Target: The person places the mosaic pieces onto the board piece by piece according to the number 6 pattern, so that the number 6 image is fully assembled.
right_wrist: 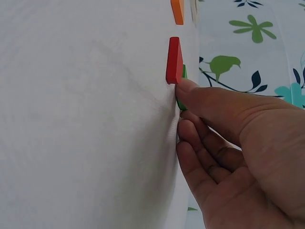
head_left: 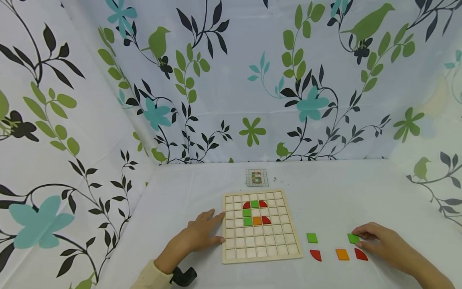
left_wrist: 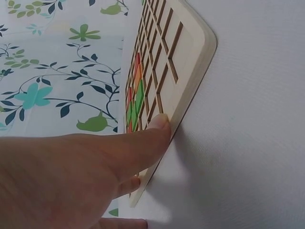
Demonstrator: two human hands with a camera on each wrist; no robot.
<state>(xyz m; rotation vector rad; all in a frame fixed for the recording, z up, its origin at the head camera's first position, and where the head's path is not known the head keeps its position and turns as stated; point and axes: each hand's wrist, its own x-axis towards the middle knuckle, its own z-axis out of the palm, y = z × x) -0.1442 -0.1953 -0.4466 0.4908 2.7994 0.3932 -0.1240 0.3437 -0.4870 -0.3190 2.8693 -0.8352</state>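
A wooden grid board (head_left: pixel 231 245) lies on the white cloth, with green squares, red quarter-circles and an orange square (head_left: pixel 257 220) set in some of its cells. My left hand (head_left: pixel 200 233) rests at the board's left edge, fingers spread and the thumb (left_wrist: pixel 159 125) on the rim. Off to the right, my right hand (head_left: pixel 382 243) pinches a green square tile (head_left: pixel 353 238) at the cloth between thumb and fingers. Just in front of that tile lies a red quarter-circle tile (head_left: pixel 361 254), close beside the right thumb (right_wrist: pixel 190 90).
Between the board and my right hand lie another green square (head_left: pixel 312 238), a red quarter-circle (head_left: pixel 315 255) and an orange square tile (head_left: pixel 342 254). A small printed pattern card (head_left: pixel 257 178) is behind the board. Patterned cloth (head_left: pixel 231 132) hangs at the back and sides.
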